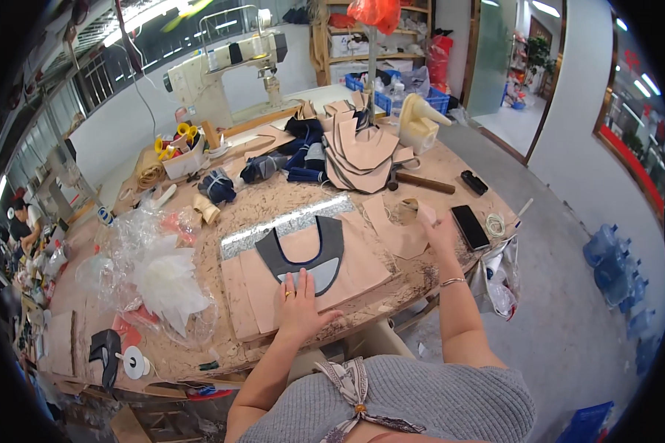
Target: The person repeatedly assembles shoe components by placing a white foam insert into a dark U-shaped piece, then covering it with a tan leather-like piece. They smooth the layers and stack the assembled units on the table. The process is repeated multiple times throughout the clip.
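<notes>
A dark grey U-shaped shoe-upper piece (273, 255) with a light grey panel and navy edging lies on a stack of flat beige sheets (362, 275). My left hand (301, 306) rests flat on its near end, fingers stretched and thumb apart. Off to the right, my right hand (440, 235) pinches the edge of a beige U-shaped cut piece (399, 235), which lies partly on the table. A metal strip (292, 220) runs along the far side of the sheets.
A phone (471, 227), a hammer (425, 181) and a white glue bottle (419, 125) are on the right. Beige pieces (358, 151) pile up at the back, before a sewing machine (225, 74). Clear plastic bags (155, 273) cover the left. Blue water jugs (609, 255) stand on the floor.
</notes>
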Demonstrator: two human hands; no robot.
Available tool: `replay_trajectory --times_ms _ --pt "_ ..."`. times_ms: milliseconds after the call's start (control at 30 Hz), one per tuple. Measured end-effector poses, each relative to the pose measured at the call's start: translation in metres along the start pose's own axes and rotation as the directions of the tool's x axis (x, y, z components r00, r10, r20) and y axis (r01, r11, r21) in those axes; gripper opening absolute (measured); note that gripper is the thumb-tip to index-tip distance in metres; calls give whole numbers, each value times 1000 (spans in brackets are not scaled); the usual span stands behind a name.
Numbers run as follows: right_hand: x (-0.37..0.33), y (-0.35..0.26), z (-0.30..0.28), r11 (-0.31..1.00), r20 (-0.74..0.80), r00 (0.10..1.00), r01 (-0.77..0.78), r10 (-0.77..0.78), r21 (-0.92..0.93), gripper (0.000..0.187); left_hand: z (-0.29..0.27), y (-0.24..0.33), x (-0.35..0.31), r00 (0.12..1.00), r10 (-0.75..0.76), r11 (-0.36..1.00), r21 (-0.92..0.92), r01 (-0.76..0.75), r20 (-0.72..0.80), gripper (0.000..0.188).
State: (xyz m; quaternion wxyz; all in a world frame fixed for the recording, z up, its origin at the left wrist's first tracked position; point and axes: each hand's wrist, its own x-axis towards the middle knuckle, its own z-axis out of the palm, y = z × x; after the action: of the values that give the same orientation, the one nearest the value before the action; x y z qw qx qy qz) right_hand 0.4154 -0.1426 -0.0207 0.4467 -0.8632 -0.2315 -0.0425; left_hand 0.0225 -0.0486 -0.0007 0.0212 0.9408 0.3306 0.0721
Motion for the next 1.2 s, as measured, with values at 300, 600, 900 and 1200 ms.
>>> replay_trajectory --times_ms 300,600,900,1200 --pt "-17 -89 -28 414 355 864 -194 -358 890 56 -15 -6 15 815 -78 810 -514 -284 -574 38" --pt "-82 -148 -51 222 385 690 -317 -613 922 58 -71 23 76 839 -160 635 -705 -316 -520 28" --pt "-110 -149 -25 257 544 570 -507 -616 823 59 -30 22 84 948 -218 -144 -953 -267 -233 40" --pt "-140 -143 -9 392 684 410 -594 -603 702 58 -41 12 81 914 -365 -432 -838 -333 -174 33"
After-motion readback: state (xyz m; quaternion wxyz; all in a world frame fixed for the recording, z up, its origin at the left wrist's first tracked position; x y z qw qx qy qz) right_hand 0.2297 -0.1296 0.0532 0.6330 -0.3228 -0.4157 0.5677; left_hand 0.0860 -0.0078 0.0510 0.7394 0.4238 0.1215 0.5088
